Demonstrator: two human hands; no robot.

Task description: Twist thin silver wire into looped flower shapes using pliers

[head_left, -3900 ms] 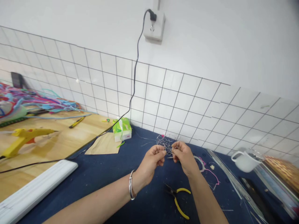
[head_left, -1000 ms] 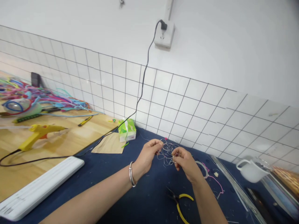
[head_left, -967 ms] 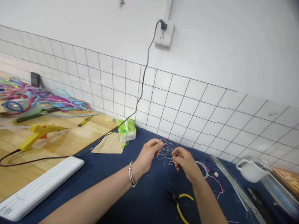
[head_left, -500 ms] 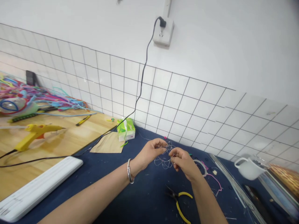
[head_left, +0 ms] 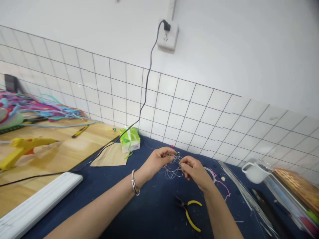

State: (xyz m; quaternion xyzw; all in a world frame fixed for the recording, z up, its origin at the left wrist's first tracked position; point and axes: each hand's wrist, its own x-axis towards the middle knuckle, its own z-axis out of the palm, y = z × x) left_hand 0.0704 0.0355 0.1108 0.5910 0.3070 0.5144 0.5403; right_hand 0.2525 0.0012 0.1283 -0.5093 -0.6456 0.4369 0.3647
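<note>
Thin silvery wire bent into several loops [head_left: 173,173] hangs between my two hands, above the dark blue cloth. My left hand [head_left: 159,162] is closed, with thumb and fingers pinching the wire from the left; a metal bangle circles that wrist. From the right, my right hand [head_left: 193,170] pinches the wire between thumb and forefinger, its other fingers curled. The exact grip points are too small to make out. Pliers with yellow handles [head_left: 188,212] lie spread on the cloth below my hands, apart from both.
On the left wooden table lie a yellow glue gun [head_left: 25,147], a utility knife [head_left: 80,131] and colourful pipe cleaners [head_left: 45,108]. A tissue pack [head_left: 130,139] and a long white bar [head_left: 42,205] sit nearer. At right stand a white mug [head_left: 256,172] and straight wires [head_left: 235,184].
The whole view has shifted a little, so the things stand further left in it. Both hands keep hold of the wire, with the right hand's fingers slightly moved.
</note>
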